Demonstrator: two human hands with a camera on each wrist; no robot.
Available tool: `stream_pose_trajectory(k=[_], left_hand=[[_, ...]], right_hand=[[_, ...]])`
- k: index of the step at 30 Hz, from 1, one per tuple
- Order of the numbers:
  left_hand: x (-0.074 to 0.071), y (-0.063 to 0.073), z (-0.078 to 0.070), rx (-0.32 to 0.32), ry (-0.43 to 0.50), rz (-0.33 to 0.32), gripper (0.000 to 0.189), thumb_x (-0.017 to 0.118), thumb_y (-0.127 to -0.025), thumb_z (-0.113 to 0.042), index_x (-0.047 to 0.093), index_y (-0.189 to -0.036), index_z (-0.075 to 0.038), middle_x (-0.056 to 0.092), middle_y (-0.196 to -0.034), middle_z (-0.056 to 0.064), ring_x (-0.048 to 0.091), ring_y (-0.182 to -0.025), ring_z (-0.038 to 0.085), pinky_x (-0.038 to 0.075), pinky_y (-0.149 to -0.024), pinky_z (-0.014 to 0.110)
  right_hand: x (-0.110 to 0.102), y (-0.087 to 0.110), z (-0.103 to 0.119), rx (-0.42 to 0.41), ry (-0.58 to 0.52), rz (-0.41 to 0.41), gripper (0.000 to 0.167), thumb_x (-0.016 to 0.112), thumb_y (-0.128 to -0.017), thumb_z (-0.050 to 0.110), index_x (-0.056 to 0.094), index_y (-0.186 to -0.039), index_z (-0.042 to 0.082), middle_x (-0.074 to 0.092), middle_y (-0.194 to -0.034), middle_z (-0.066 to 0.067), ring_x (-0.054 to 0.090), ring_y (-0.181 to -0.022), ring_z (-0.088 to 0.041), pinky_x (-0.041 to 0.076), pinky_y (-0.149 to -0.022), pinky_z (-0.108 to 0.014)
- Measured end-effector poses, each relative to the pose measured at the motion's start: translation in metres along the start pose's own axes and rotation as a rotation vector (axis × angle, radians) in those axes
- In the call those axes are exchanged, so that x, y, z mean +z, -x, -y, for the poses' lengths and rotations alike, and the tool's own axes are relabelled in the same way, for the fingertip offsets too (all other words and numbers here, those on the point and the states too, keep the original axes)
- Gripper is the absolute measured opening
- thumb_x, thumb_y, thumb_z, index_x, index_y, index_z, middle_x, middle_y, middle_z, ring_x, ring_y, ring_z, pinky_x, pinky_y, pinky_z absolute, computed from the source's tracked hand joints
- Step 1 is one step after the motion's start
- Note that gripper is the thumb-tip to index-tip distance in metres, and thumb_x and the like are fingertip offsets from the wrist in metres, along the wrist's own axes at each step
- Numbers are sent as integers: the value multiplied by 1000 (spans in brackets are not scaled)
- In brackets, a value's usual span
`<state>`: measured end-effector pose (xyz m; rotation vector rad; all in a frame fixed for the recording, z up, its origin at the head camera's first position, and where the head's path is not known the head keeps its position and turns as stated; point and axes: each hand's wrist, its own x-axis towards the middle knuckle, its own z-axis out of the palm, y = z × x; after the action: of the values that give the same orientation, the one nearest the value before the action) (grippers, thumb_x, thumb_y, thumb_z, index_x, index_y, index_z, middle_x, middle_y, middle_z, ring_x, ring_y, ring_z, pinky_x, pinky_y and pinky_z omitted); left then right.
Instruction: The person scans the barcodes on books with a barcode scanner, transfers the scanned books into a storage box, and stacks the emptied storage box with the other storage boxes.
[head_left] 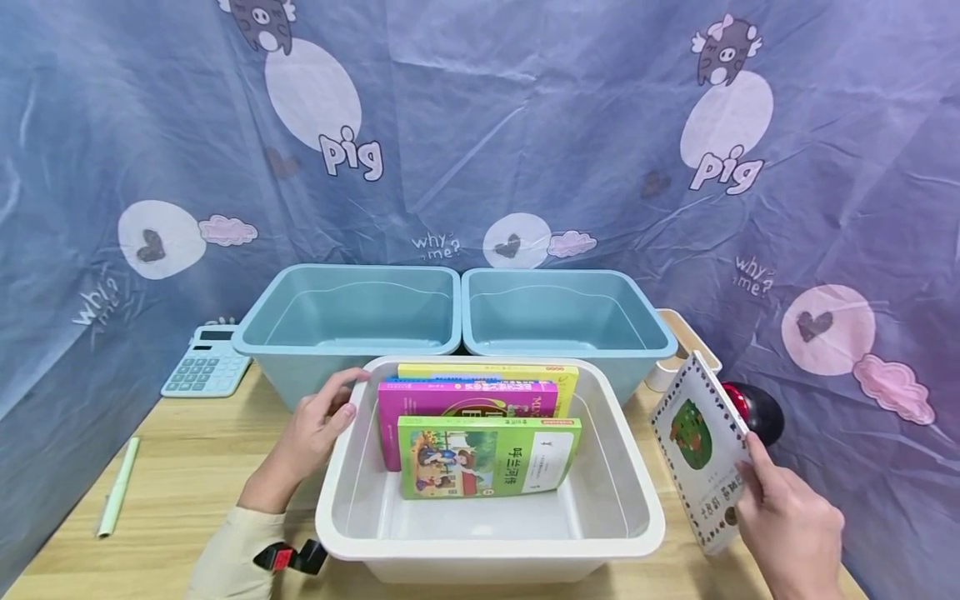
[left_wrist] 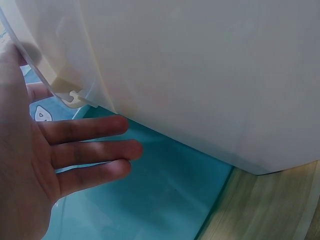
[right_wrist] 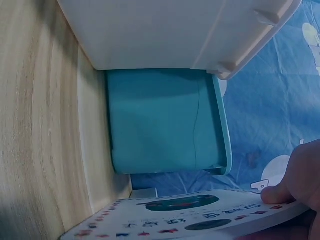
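Observation:
My right hand (head_left: 791,521) grips a white book (head_left: 697,454) with a green oval picture, thumb on its cover, to the right of a white bin (head_left: 491,548). In the right wrist view, the book's cover (right_wrist: 190,212) shows at a low angle with my thumb near one edge. At the bin's left back corner, my left hand (head_left: 311,429) holds the rim with thumb and index finger. Its other fingers (left_wrist: 95,150) stretch out beneath the lip. Inside the bin stand a green book (head_left: 487,458), a magenta book (head_left: 393,425) and a yellow book (head_left: 562,383), with a blue edge between.
Two blue bins (head_left: 345,350) (head_left: 570,350) stand side by side behind the white one. A calculator (head_left: 206,362) and a pale green pen (head_left: 118,487) lie left. A small tan box (head_left: 686,342) and a black-and-red round object (head_left: 761,412) sit right. A printed curtain (head_left: 480,125) hangs behind.

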<state>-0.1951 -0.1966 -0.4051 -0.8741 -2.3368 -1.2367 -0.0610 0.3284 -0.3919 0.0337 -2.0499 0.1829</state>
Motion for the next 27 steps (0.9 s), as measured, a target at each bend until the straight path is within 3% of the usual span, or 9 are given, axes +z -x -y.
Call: stream_pose_trajectory(k=[12, 19, 27], left_hand=[[0, -2, -1, 0, -7, 1, 39, 50, -97, -2, 50, -135, -7, 73, -90, 14, 65, -76, 2, 59, -58, 27], [0, -1, 0, -4, -11, -5, 38, 50, -96, -1, 50, -134, -6, 72, -89, 14, 65, -75, 1, 59, -57, 28], [0, -1, 0, -1, -7, -8, 39, 50, -96, -1, 50, -135, -6, 71, -88, 13, 64, -73, 1, 58, -57, 24]], right_hand=[[0, -2, 2, -19, -2, 4, 54, 41, -105, 39, 71, -114, -4, 62, -63, -24, 54, -51, -47, 35, -44, -63], [6, -2, 8, 0, -80, 4, 61, 43, -104, 51, 73, -116, 0, 72, -78, -24, 63, -63, -42, 42, -60, -55], [7, 0, 9, 38, -75, 13, 65, 41, -103, 55, 72, -117, 0, 72, -83, -26, 64, -66, -44, 40, -63, -55]])
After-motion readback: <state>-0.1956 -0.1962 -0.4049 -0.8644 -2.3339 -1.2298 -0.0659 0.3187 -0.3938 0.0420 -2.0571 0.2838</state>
